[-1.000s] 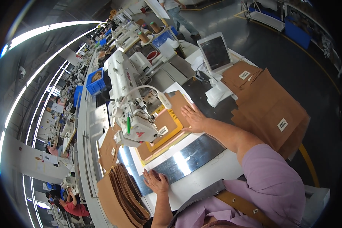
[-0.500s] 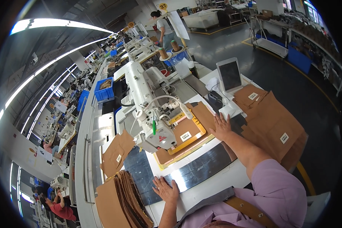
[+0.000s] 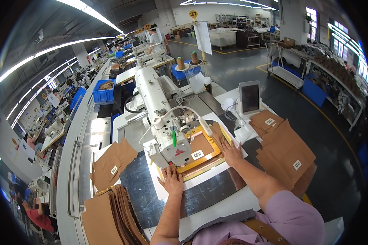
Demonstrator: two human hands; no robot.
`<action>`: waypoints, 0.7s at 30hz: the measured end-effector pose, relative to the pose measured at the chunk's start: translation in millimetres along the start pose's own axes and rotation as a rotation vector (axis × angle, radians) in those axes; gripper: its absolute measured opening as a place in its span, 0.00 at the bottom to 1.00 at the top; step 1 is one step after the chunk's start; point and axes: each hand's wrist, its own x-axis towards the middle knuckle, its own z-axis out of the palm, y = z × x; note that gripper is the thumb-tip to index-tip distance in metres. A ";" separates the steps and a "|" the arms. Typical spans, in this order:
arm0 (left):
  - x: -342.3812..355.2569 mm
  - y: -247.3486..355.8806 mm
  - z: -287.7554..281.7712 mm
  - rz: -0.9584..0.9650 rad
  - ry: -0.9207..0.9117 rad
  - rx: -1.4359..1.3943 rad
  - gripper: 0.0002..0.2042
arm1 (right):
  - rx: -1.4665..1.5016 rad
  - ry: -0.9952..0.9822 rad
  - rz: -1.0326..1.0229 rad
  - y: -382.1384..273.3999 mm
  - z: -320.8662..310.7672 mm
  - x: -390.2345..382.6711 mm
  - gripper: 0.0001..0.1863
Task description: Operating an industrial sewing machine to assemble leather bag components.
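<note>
A white sewing machine stands in front of me, its head over a yellow frame. Inside the frame lies a brown fabric panel with a small white label. My left hand rests flat, fingers spread, on the white sheet by the frame's near left corner, close under the machine head. At the right side, my right hand lies with outstretched fingers against a brown fabric piece beside the frame. Neither hand grips anything that I can see.
Stacked brown panels lie at the near left, with labelled brown pieces behind them. More brown panels hang at the table's right edge, near a tablet. Thread cones and a blue crate stand farther back.
My left hand has moved forward from the metal plate to the frame's near left corner. The right hand has shifted slightly onto the frame's right side. The view has tilted.
</note>
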 end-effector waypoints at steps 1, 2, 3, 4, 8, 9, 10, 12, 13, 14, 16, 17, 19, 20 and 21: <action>3.4 0.4 2.8 -0.005 0.000 -0.004 0.23 | 0.015 -0.028 0.004 0.5 -0.3 0.6 0.30; 9.7 0.9 5.5 -0.036 -0.064 -0.035 0.20 | -0.010 -0.014 -0.006 2.0 -1.7 2.6 0.30; 7.5 1.5 3.3 -0.069 -0.131 -0.065 0.17 | -0.017 -0.020 -0.012 1.8 -4.3 -0.5 0.30; 5.1 -0.6 13.0 -0.014 0.049 -0.028 0.10 | 0.033 -0.029 -0.007 2.3 -8.8 -3.0 0.29; 5.7 -10.6 -2.1 0.225 0.178 0.054 0.06 | 0.208 -0.046 0.053 19.7 -6.9 -0.8 0.28; 5.1 -6.4 -13.4 0.226 0.179 0.046 0.06 | 0.331 -0.054 0.118 27.9 -2.3 0.0 0.27; 3.2 -5.9 -26.9 0.272 0.175 0.050 0.06 | 0.322 -0.059 0.113 29.2 -7.3 -8.1 0.27; -13.6 -8.6 -50.9 0.359 0.209 0.068 0.09 | 0.376 -0.097 0.064 30.8 -24.3 -38.0 0.27; -27.1 -8.2 -64.2 0.348 0.208 0.068 0.09 | 0.370 -0.103 0.057 29.9 -30.6 -54.3 0.27; -42.3 -6.0 -77.0 0.358 0.095 0.086 0.08 | 0.349 -0.076 0.046 31.7 -33.1 -73.1 0.27; -77.9 -3.3 -92.8 0.401 -0.136 0.117 0.10 | 0.327 -0.059 0.035 41.8 -28.4 -108.7 0.27; -97.7 -3.8 -96.8 0.436 -0.255 0.128 0.13 | 0.385 -0.074 0.023 49.8 -22.7 -127.3 0.29; -135.4 -4.2 -107.5 0.411 -0.239 -0.001 0.18 | 0.458 -0.107 0.032 63.8 -13.2 -154.1 0.31; -150.7 -5.7 -110.4 0.382 -0.211 -0.130 0.24 | 0.488 0.011 0.016 68.8 -7.8 -167.4 0.33; -165.9 -10.1 -112.2 0.392 -0.241 -0.123 0.24 | 0.519 0.125 0.004 71.8 0.0 -184.6 0.37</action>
